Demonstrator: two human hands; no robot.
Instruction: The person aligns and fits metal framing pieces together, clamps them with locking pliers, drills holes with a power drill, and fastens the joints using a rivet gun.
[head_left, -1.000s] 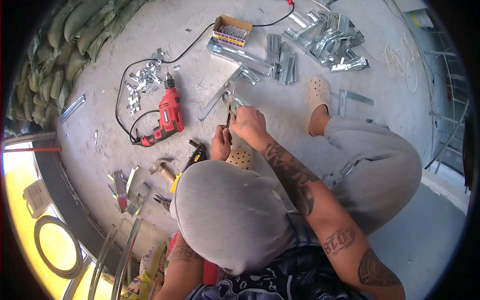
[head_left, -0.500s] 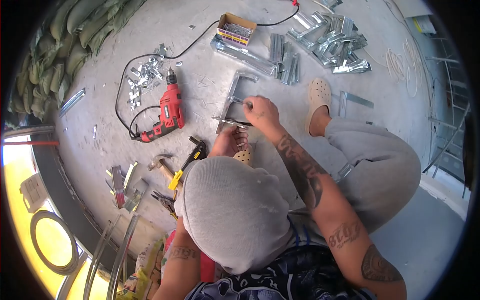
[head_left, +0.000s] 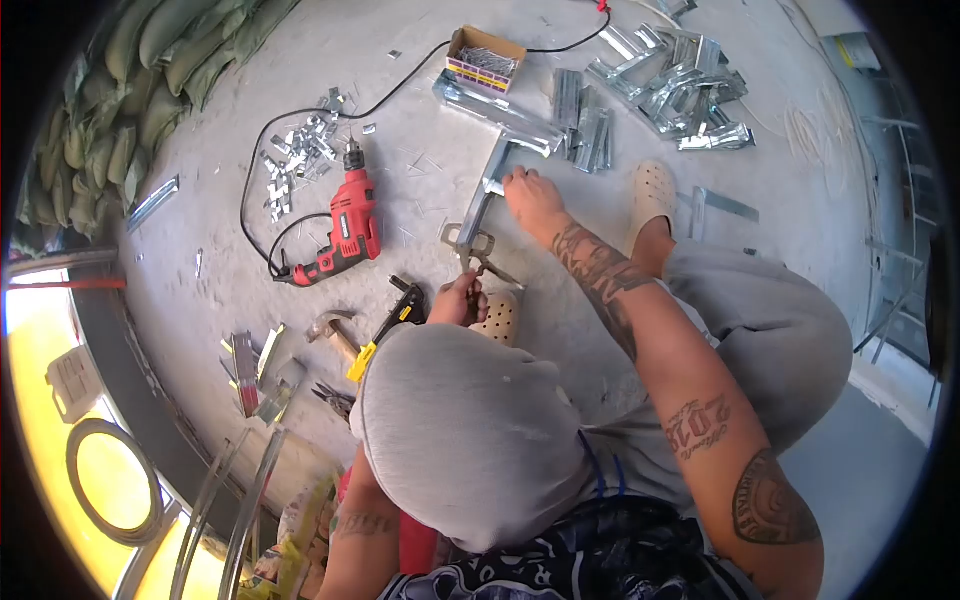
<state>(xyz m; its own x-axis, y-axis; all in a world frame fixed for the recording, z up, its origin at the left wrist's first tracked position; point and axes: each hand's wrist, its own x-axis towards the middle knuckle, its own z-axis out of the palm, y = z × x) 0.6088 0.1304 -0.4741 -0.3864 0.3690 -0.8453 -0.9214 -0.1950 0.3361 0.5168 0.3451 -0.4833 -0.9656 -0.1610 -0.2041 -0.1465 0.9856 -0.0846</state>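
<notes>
My left hand (head_left: 460, 300) is closed around the handles of a pair of locking clamp pliers (head_left: 484, 243). The wide jaws of the pliers are at the lower end of a bent metal channel piece (head_left: 478, 208), though their exact bite is hard to make out. Higher up, my right hand (head_left: 534, 202) is closed at the side of this channel, its fingertips on the metal. Left of the hands lies a red power drill (head_left: 352, 222). A black and yellow hand tool (head_left: 388, 330), possibly a riveter, rests beside my left wrist.
A box of nails or rivets (head_left: 484, 62) stands beyond a long metal channel (head_left: 500, 115). Cut metal pieces (head_left: 690, 90) are heaped at upper right, small clips (head_left: 300, 150) at upper left. A hammer (head_left: 335, 330) lies at left. The drill's black cable (head_left: 262, 140) loops across the floor.
The metal channel has turned and shifted, its far end now near the long channel. My right hand has moved up and right; my left hand now grips the pliers' handles, slightly lower.
</notes>
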